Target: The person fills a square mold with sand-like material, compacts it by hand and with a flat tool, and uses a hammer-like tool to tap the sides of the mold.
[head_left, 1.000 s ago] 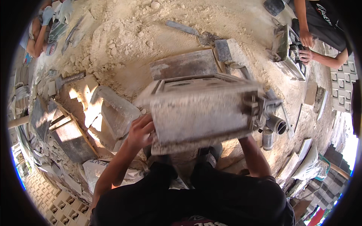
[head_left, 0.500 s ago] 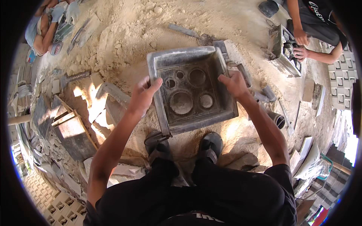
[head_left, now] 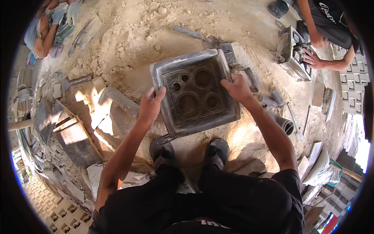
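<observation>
Between my hands is a dark grey, dusty square metal mould box [head_left: 204, 127] with raised walls. Two small and three larger round openings or recesses show in its inner face; how deep they go I cannot tell. My left hand [head_left: 151, 103] is closed on its left wall, thumb over the rim. On the opposite wall my right hand [head_left: 238, 89] grips in the same way. A thin metal loop [head_left: 165, 140] sticks out at the box's lower left corner. The box is held above the sandy ground, in front of my sandalled feet, and its underside is hidden.
Loose sand [head_left: 128, 23] spreads ahead, with a trowel [head_left: 191, 32] on it. Pipe pieces [head_left: 286, 125] lie at right, a dark board [head_left: 76, 138] at left. Far right, a co-worker's hands [head_left: 313, 60] work at another metal mould [head_left: 290, 58]; another person's gloved hand [head_left: 58, 16] shows far left.
My hands have shifted the mould box slightly left and tilted it. Its larger round recesses, pale before, now look dark. The right co-worker's hands have moved at their mould.
</observation>
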Available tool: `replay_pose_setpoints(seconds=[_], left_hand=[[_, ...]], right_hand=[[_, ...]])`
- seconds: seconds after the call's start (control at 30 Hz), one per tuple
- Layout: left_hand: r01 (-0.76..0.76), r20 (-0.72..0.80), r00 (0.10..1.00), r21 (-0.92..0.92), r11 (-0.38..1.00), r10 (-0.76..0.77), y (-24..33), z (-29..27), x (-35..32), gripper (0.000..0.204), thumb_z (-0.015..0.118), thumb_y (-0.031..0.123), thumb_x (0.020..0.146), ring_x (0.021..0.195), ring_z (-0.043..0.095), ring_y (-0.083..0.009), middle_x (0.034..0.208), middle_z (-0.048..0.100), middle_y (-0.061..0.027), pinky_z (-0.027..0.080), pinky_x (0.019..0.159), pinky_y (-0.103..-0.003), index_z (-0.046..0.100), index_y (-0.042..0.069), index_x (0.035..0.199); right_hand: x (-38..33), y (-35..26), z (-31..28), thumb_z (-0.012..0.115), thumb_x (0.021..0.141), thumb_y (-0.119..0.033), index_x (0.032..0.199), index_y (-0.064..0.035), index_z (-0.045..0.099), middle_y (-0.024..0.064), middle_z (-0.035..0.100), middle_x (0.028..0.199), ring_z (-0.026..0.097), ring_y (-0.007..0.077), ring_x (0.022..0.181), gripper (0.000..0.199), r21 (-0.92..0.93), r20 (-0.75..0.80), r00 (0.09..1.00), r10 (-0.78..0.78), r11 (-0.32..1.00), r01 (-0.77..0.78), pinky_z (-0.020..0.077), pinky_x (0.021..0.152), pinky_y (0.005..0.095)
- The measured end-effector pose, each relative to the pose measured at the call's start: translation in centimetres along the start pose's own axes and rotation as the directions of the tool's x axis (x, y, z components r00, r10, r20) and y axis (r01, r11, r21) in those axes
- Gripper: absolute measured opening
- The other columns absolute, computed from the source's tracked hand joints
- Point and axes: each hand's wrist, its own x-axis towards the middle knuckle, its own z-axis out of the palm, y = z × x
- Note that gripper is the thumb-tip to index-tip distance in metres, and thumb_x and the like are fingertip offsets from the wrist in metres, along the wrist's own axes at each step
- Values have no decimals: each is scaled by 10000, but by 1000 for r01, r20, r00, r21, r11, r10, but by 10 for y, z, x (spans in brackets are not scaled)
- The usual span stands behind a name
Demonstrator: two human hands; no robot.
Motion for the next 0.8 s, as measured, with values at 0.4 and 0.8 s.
replay_pose_setpoints(seconds=[0.4, 0.8], left_hand=[[23, 23, 1000, -100, 995, -21, -16, -4, 1, 250, 581, 244, 979, 744, 511, -33, 841, 599, 40, 408, 664, -232, 623, 5, 1038], [-253, 53, 929, 812, 525, 366, 83, -1, 13, 358, 601, 389, 932, 705, 562, -183, 787, 576, -96, 445, 611, -332, 578, 41, 851]], right_hand=[[3, -3, 4, 686, 753, -297, 658, 57, 574, 201, 576, 577, 616, 303, 556, 384, -82, -102, 992, -78, 994, 70, 466, 567, 440], [48, -3, -42, 546, 887, -97, 1127, 1, 572, 195, 623, 1071, 628, 276, 1023, 260, -568, -233, 666, -709, 655, 498, 526, 878, 419]])
